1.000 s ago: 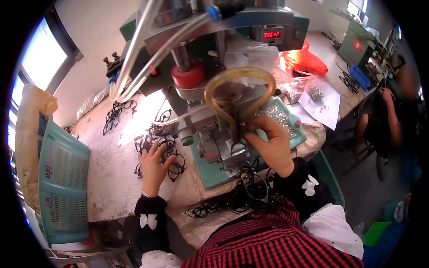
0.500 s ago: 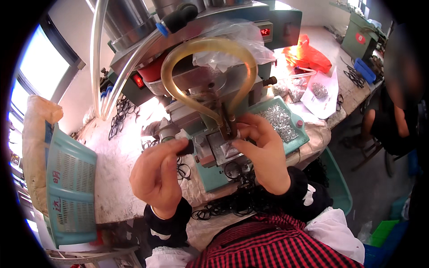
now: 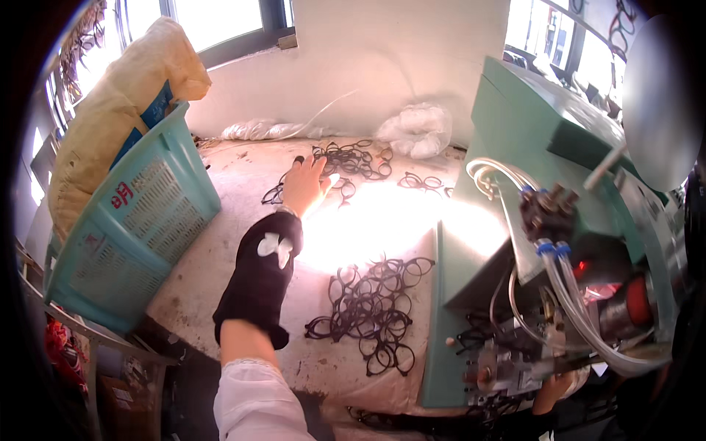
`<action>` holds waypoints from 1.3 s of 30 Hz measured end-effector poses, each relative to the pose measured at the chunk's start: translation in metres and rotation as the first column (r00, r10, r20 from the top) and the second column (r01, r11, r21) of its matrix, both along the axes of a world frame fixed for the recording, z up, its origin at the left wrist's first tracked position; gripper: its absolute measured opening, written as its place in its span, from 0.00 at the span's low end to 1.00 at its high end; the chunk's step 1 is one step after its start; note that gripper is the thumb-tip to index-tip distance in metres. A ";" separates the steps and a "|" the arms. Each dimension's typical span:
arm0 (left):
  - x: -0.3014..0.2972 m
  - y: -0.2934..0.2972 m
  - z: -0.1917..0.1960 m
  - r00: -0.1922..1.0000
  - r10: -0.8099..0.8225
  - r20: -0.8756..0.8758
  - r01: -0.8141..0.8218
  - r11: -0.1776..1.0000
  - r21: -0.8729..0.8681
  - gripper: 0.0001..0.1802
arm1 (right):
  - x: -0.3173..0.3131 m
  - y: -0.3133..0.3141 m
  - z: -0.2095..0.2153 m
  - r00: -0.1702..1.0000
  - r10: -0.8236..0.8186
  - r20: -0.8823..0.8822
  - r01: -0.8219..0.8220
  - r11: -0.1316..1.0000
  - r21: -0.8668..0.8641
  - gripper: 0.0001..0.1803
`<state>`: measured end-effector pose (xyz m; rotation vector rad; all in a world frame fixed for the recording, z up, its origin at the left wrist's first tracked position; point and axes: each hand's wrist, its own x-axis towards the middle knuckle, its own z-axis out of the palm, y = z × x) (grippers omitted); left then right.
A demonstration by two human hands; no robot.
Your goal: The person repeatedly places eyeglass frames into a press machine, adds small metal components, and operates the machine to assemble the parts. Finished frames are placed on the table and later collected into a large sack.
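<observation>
My left hand (image 3: 304, 187) is stretched far over the table with its fingers apart. It is at the near left side of a heap of dark eyeglass frames (image 3: 349, 158), and whether it touches any cannot be made out. One fingertip carries something black. Closer to me lies a second heap of dark eyeglass frames (image 3: 371, 309), right of my black sleeve cover. At the lower right, my right hand (image 3: 555, 391) shows only in part beside the green machine (image 3: 434, 345), its fingers hidden behind metal parts and tubes.
On the left stands a turquoise plastic basket (image 3: 158, 220) against a stuffed yellowish sack (image 3: 125, 110). Clear plastic bags (image 3: 419, 131) lie along the wall. Clear hoses (image 3: 581, 316) hang from the machine at the right. Strong light glares on the table's middle.
My view has swung left, from the machine's front to the table beside it. My left hand has left the machine and reached out to the far eyeglass frames. My right hand is now mostly hidden.
</observation>
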<state>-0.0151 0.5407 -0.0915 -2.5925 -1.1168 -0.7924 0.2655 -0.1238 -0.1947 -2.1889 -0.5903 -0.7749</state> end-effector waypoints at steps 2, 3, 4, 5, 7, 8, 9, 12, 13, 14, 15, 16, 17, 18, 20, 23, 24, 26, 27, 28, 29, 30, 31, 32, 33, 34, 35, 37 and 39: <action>0.030 0.053 0.001 0.992 0.108 -0.067 -0.105 0.993 0.046 0.33 | 0.003 0.009 0.000 0.999 -0.047 0.021 0.048 0.999 -0.003 0.19; 0.046 0.075 -0.004 0.988 0.132 -0.073 -0.131 0.991 0.022 0.33 | 0.003 0.013 -0.003 0.997 -0.068 0.038 0.069 0.998 -0.007 0.19; 0.068 0.093 -0.013 0.990 0.123 -0.073 -0.122 0.992 0.016 0.33 | 0.003 0.014 -0.003 0.994 -0.095 0.050 0.095 0.995 -0.016 0.19; 0.089 0.106 -0.022 0.990 0.112 -0.085 -0.111 0.994 0.012 0.33 | 0.002 0.018 -0.005 0.992 -0.115 0.054 0.116 0.993 -0.025 0.19; 0.117 0.126 -0.034 0.988 0.108 -0.109 -0.112 0.993 -0.039 0.35 | 0.002 0.022 -0.009 0.987 -0.149 0.062 0.151 0.988 -0.035 0.18; 0.126 0.132 -0.038 0.987 0.104 -0.125 -0.113 0.992 -0.064 0.36 | 0.002 0.024 -0.010 0.985 -0.162 0.064 0.165 0.985 -0.043 0.18; 0.133 0.134 -0.043 0.984 0.132 -0.119 -0.146 0.982 -0.117 0.36 | 0.001 0.025 -0.013 0.982 -0.180 0.061 0.183 0.982 -0.042 0.18; 0.137 0.139 -0.047 0.943 0.183 -0.278 -0.282 0.884 -0.373 0.40 | 0.002 0.028 -0.018 0.973 -0.218 0.070 0.222 0.974 -0.054 0.18; 0.136 0.136 -0.050 0.956 0.168 -0.239 -0.253 0.884 -0.393 0.40 | 0.002 0.028 -0.018 0.970 -0.231 0.073 0.236 0.970 -0.055 0.18; 0.125 0.139 -0.051 0.969 0.128 -0.212 -0.206 0.890 -0.407 0.40 | 0.004 0.034 -0.022 0.971 -0.228 0.070 0.232 0.971 -0.055 0.17; 0.115 0.140 -0.051 0.979 0.089 -0.183 -0.160 0.893 -0.421 0.40 | 0.006 0.038 -0.023 0.971 -0.230 0.071 0.234 0.971 -0.046 0.17; 0.112 0.117 -0.050 0.984 -0.005 -0.176 -0.063 0.921 -0.384 0.37 | 0.003 0.037 -0.026 0.966 -0.249 0.063 0.252 0.966 -0.051 0.17; 0.107 0.108 -0.068 0.971 -0.105 -0.216 0.035 0.952 -0.306 0.36 | 0.000 0.037 -0.026 0.964 -0.261 0.058 0.264 0.963 -0.050 0.17; 0.100 0.069 -0.063 0.950 -0.223 -0.219 0.127 0.916 -0.380 0.35 | -0.007 0.031 -0.025 0.956 -0.287 0.055 0.290 0.956 -0.051 0.17; 0.062 -0.001 -0.056 0.885 -0.445 -0.135 0.347 0.825 -0.445 0.32 | -0.004 0.031 -0.026 0.959 -0.281 0.047 0.282 0.959 -0.033 0.17; 0.037 -0.074 -0.019 0.731 -0.611 -0.303 0.379 0.734 -0.563 0.30 | -0.015 0.034 -0.023 0.955 -0.293 0.043 0.295 0.955 -0.043 0.16; 0.033 -0.085 -0.006 0.760 -0.623 -0.184 0.470 0.723 -0.507 0.29 | -0.011 0.035 -0.024 0.960 -0.279 0.037 0.280 0.959 -0.039 0.16; 0.049 -0.085 0.012 0.787 -0.609 -0.101 0.522 0.743 -0.420 0.29 | -0.010 0.036 -0.022 0.963 -0.267 0.039 0.269 0.963 -0.030 0.16; 0.065 -0.077 0.026 0.804 -0.576 -0.148 0.484 0.778 -0.399 0.28 | -0.009 0.037 -0.022 0.964 -0.264 0.043 0.265 0.964 -0.029 0.16; 0.088 -0.061 0.019 0.812 -0.546 -0.204 0.465 0.818 -0.338 0.27 | -0.007 0.039 -0.019 0.965 -0.257 0.048 0.258 0.966 -0.022 0.15; 0.118 -0.048 0.009 0.816 -0.515 -0.261 0.448 0.850 -0.278 0.26 | -0.005 0.039 -0.020 0.966 -0.252 0.051 0.254 0.967 -0.016 0.15; 0.149 -0.040 0.002 0.834 -0.478 -0.277 0.379 0.859 -0.344 0.24 | -0.003 0.039 -0.021 0.968 -0.247 0.052 0.248 0.969 -0.010 0.15; 0.200 -0.042 -0.015 0.819 -0.497 -0.287 0.350 0.829 -0.437 0.22 | -0.015 0.028 -0.023 0.954 -0.294 0.049 0.296 0.954 -0.038 0.15; 0.242 -0.045 -0.036 0.796 -0.558 -0.235 0.469 0.813 -0.344 0.22 | -0.021 0.021 -0.026 0.947 -0.317 0.049 0.320 0.946 -0.051 0.15; 0.258 -0.036 -0.047 0.803 -0.565 -0.187 0.527 0.821 -0.219 0.23 | -0.012 0.028 -0.025 0.958 -0.281 0.054 0.284 0.958 -0.041 0.15; 0.269 -0.033 -0.054 0.739 -0.644 -0.199 0.612 0.765 -0.200 0.24 | -0.011 0.029 -0.025 0.960 -0.272 0.065 0.275 0.960 -0.044 0.15; 0.278 -0.029 -0.063 0.665 -0.715 -0.215 0.693 0.698 -0.181 0.26 | -0.010 0.034 -0.024 0.963 -0.261 0.074 0.265 0.963 -0.049 0.14; 0.307 -0.016 -0.110 0.636 -0.725 -0.265 0.640 0.687 -0.344 0.28 | -0.011 0.034 -0.024 0.958 -0.269 0.097 0.275 0.959 -0.060 0.14; 0.258 -0.022 -0.085 0.571 -0.771 -0.284 0.613 0.630 -0.477 0.29 | -0.016 0.026 -0.030 0.951 -0.297 0.085 0.303 0.951 -0.068 0.14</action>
